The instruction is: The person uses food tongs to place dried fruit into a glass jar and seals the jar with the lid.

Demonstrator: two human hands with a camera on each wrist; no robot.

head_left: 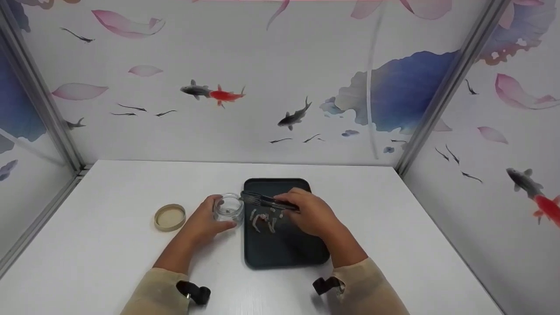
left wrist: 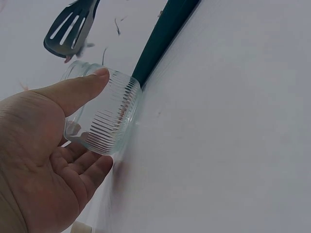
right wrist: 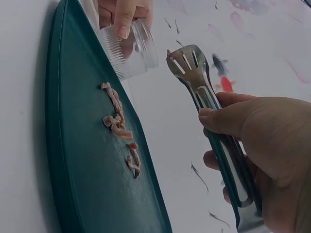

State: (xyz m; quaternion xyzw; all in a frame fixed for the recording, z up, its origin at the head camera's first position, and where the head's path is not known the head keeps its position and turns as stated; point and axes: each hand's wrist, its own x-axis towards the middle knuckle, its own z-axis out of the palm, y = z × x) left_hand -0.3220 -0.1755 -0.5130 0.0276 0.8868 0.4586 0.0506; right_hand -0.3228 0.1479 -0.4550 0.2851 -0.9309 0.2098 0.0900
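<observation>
My left hand (head_left: 202,223) grips a clear ribbed glass jar (left wrist: 104,114), its mouth open, beside the tray's left edge. Something small lies at the jar's bottom, too unclear to name. In my right hand (head_left: 314,214) is a pair of slotted metal tongs (right wrist: 197,80), squeezed between thumb and fingers. The tong heads hang above the tray, near the jar's rim. A small pinkish bit (right wrist: 169,52) shows at their tip. Several thin, twisted, pinkish-brown strips (right wrist: 116,104) lie on the dark green tray (head_left: 286,251), under the tongs in the head view.
A round beige lid (head_left: 169,218) lies on the white table (head_left: 109,262), left of my left hand. Walls (head_left: 218,131) printed with fish and petals stand at the back and both sides, joined by metal posts (head_left: 431,96).
</observation>
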